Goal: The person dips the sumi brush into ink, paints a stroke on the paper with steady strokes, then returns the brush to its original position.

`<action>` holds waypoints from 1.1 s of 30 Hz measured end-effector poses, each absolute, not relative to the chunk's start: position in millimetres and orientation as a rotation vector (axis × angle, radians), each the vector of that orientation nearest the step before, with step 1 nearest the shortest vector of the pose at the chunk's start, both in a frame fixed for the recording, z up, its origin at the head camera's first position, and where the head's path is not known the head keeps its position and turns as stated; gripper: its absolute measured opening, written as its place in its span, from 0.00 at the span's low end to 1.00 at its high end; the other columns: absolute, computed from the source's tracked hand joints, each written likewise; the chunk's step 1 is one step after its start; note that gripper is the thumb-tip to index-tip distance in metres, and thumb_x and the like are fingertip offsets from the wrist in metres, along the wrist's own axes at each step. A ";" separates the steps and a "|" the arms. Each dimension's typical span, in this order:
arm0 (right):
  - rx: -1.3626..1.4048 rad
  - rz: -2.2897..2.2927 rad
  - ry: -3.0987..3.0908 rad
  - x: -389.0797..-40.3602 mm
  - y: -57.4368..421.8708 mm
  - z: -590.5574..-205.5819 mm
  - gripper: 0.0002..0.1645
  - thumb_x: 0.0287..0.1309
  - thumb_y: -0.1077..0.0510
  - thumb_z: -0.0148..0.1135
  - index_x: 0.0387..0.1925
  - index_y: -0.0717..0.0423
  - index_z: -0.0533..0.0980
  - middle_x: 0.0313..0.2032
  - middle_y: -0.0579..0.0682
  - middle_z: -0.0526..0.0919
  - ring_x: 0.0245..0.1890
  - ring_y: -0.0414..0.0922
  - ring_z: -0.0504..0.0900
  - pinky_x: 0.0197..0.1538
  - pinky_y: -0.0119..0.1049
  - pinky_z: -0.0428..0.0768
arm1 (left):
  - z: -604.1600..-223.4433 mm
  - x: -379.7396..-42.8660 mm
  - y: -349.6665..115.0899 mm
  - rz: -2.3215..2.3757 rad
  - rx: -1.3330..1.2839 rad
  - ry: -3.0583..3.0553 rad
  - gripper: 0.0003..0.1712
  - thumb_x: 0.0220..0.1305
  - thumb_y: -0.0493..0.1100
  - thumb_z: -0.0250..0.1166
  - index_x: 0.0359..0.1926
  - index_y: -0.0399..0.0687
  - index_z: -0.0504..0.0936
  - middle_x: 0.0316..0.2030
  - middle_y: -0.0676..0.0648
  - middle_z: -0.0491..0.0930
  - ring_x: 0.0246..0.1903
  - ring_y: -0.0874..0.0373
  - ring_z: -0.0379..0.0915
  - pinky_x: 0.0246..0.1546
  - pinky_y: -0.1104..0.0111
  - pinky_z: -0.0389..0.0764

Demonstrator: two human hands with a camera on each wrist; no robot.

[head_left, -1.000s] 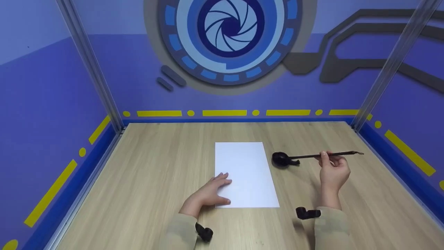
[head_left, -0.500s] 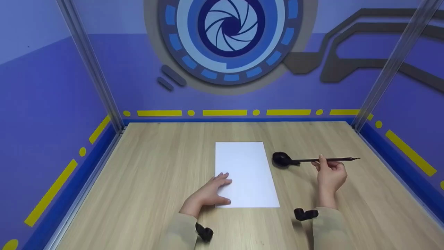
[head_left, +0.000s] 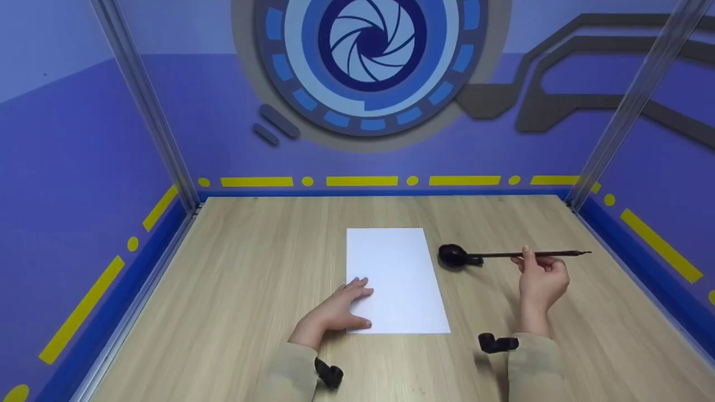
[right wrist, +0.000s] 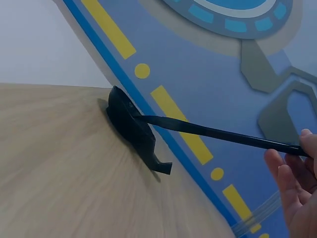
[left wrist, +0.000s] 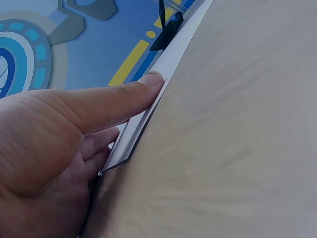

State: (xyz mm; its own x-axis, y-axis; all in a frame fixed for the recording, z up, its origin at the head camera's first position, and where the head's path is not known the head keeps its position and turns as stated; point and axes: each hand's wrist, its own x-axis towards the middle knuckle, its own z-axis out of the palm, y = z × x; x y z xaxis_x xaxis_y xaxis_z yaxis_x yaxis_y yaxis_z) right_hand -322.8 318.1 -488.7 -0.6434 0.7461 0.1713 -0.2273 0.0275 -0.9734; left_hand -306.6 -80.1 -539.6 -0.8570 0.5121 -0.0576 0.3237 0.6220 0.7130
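My right hand pinches a dark calligraphy brush by its shaft, between thumb and fingers. The brush lies nearly level, its bristle end pointing left into a small black ink dish with a short curved handle. In the right wrist view the brush's tip overlaps the inside of this dish. My left hand rests with spread fingers on the lower left edge of a white sheet of paper. The left wrist view shows the thumb flat along the paper's near edge, which lifts slightly off the table.
The wooden table carries the paper in its middle, with the dish just to the right. Blue and purple panels enclose the back and sides, joined by metal corner posts. Black wrist mounts stick out from both sleeves.
My right hand moves slightly left and down with the brush, then back right, while the brush's tip stays at the dish. The left hand and paper have stayed put.
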 end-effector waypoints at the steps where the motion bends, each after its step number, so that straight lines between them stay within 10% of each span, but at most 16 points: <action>1: -0.533 1.699 -1.595 -323.1 317.3 -488.5 0.10 0.64 0.58 0.70 0.36 0.57 0.74 0.23 0.33 0.83 0.22 0.29 0.87 0.34 0.19 0.86 | -539.7 -306.7 -80.1 1.065 0.683 2.593 0.42 0.59 0.45 0.76 0.72 0.41 0.71 0.80 0.42 0.56 0.82 0.43 0.45 0.83 0.47 0.47; 33: -0.390 1.705 -1.674 -329.4 309.9 -487.3 0.11 0.64 0.66 0.67 0.44 0.70 0.79 0.27 0.32 0.87 0.26 0.27 0.88 0.37 0.20 0.87 | -539.6 -306.5 -79.4 1.057 0.682 2.598 0.42 0.59 0.45 0.76 0.72 0.41 0.71 0.80 0.42 0.56 0.82 0.43 0.46 0.83 0.47 0.47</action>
